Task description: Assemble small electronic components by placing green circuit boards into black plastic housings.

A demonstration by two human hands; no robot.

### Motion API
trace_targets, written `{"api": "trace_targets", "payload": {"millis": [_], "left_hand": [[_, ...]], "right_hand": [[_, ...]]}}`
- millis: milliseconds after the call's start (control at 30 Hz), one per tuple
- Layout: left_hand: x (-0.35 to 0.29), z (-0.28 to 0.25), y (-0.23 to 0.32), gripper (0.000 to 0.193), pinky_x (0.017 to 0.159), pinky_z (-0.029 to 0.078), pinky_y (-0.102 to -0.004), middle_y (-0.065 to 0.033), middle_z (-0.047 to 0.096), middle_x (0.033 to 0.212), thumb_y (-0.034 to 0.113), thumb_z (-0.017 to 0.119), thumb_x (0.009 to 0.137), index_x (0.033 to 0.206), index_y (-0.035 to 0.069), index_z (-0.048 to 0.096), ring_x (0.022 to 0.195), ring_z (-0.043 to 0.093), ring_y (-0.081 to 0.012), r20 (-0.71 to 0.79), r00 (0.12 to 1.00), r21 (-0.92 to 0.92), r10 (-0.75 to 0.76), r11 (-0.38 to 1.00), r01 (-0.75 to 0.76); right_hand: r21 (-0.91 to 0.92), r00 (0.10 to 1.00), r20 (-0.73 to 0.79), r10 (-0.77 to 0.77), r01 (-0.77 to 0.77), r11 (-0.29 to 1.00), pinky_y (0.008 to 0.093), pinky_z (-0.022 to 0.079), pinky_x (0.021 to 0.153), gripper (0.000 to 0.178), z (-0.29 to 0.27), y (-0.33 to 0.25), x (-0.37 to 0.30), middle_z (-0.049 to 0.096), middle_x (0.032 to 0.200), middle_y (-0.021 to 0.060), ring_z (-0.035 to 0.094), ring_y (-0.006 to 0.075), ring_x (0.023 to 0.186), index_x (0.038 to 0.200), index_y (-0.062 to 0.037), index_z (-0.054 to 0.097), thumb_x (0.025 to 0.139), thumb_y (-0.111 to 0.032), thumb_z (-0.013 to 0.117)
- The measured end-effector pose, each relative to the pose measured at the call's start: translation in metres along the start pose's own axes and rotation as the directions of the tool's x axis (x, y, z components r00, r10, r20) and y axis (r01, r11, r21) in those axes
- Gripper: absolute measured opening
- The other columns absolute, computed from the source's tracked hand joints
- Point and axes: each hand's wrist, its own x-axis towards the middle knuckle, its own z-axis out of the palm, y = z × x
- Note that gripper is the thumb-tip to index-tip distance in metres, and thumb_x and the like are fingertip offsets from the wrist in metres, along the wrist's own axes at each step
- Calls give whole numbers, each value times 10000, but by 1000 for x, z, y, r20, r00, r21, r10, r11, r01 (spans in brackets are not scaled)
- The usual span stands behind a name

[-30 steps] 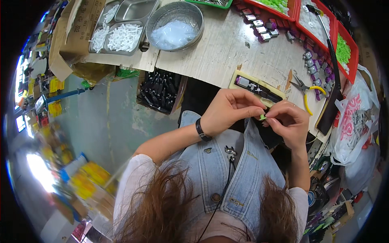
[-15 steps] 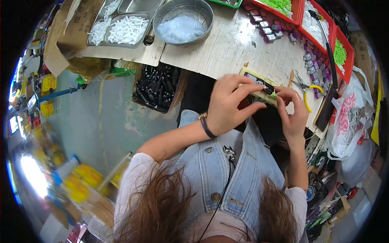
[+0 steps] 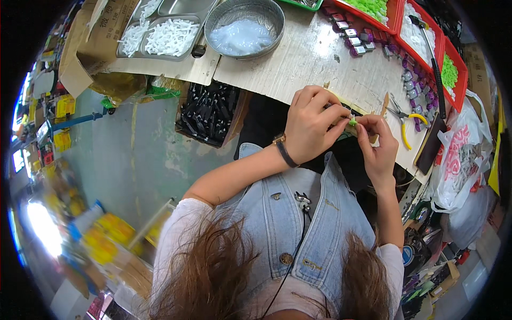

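Note:
My left hand (image 3: 316,127) is closed, thumb and forefinger pinched at a small white tip that joins a small green plastic piece (image 3: 352,122). My right hand (image 3: 380,146) meets it from the other side, its thumb and forefinger closed on the green piece. Both hands are over a cream-coloured block (image 3: 349,105) at the table's front edge, and they hide most of it. To the right of my right hand lie pliers with yellow handles (image 3: 413,116) and a pointed brown strip (image 3: 384,103).
Small purple-and-silver parts (image 3: 354,41) lie along the table (image 3: 304,53). Red trays (image 3: 397,16) of green and white pieces stand at far right, a black-handled tool across them. A round metal bowl (image 3: 274,42) and a steel tray (image 3: 189,56) are at far left; a box of black parts (image 3: 205,114) sits below.
My hands have come closer together; the left fingers have curled in to the small green piece, and the right fingertips have shifted slightly left. The cream block is now more covered.

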Motion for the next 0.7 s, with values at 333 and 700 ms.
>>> {"api": "trace_targets", "payload": {"millis": [333, 700], "left_hand": [[1, 0, -2, 235, 801, 432, -359, -39, 581, 905, 93, 767, 670, 897, 119, 712, 918, 524, -244, 9, 999, 26, 33, 999, -33], [11, 5, 4, 177, 814, 407, -372, -26, 555, 916, 157, 761, 681, 845, 160, 696, 938, 496, -248, 61, 998, 104, 0, 995, -6]], "right_hand": [[-201, 987, -126, -101, 74, 977, 303, 486, 689, 129, -9, 4, 8, 628, 857, 91, 614, 214, 753, 928, -14, 621, 817, 16, 682], [-389, 950, 5, -312, 290, 875, 347, 490, 745, 227, -10, 4, 18, 636, 917, 84, 618, 269, 844, 903, -35, 614, 716, 43, 717]]}}
